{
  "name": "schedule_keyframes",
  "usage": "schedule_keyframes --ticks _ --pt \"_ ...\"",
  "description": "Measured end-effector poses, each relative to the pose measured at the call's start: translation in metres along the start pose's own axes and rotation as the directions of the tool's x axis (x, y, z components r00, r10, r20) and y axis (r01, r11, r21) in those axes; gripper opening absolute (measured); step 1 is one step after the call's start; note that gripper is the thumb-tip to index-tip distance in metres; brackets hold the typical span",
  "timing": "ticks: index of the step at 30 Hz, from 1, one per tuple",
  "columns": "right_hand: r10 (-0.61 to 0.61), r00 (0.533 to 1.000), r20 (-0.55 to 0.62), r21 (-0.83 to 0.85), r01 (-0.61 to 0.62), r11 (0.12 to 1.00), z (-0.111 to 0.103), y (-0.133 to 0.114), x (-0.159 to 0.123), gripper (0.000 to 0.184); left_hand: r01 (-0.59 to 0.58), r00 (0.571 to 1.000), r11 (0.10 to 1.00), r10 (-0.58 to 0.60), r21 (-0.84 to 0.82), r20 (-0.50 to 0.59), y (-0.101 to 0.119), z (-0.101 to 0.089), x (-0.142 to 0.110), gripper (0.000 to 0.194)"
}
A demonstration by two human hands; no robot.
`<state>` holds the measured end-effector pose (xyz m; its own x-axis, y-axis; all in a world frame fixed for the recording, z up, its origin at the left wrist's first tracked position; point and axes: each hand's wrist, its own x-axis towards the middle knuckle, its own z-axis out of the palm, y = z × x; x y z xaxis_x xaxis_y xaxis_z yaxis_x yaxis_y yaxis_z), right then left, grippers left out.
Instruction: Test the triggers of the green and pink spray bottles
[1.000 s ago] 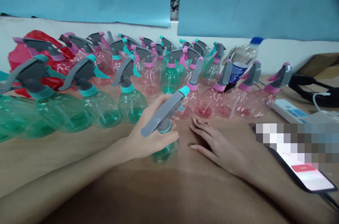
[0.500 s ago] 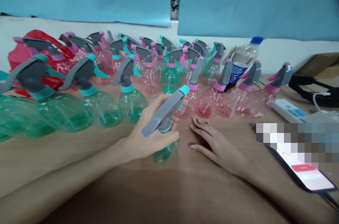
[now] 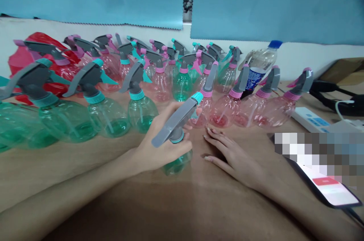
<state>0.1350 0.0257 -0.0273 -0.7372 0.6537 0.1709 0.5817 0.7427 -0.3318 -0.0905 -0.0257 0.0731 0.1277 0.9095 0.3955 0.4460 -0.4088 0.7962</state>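
Note:
My left hand (image 3: 159, 144) is wrapped round the neck of a green spray bottle (image 3: 176, 163) with a grey head and a teal nozzle. Its nozzle points away and to the right, and part of the bottle is hidden behind my fingers. Flat on the wooden table (image 3: 159, 210), my right hand (image 3: 231, 153) lies with fingers apart, holding nothing. Just beyond its fingertips stand several pink spray bottles (image 3: 224, 110) with grey heads. To the left of my left hand is a row of green spray bottles (image 3: 109, 119) with teal collars.
More spray bottles, pink and green, crowd the back by the wall. A red plastic bag (image 3: 40, 40) lies at the back left. At the right are a drink bottle (image 3: 260, 62) with a blue cap, a white power strip (image 3: 311, 119) and a phone (image 3: 327, 184) with a cable.

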Motion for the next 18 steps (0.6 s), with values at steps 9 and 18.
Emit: schedule_keyframes --ticks 9,18 --pt "-0.003 1.0 -0.016 0.016 0.003 1.0 -0.0006 0.0 -0.0006 0.061 -0.015 1.0 1.0 0.015 -0.009 0.011 0.002 0.0 0.0012 0.045" --pt "0.005 1.0 0.005 0.007 -0.005 1.0 -0.0014 -0.0003 -0.0002 0.063 -0.029 1.0 1.0 0.029 0.007 0.009 -0.0003 -0.001 0.0012 0.044"
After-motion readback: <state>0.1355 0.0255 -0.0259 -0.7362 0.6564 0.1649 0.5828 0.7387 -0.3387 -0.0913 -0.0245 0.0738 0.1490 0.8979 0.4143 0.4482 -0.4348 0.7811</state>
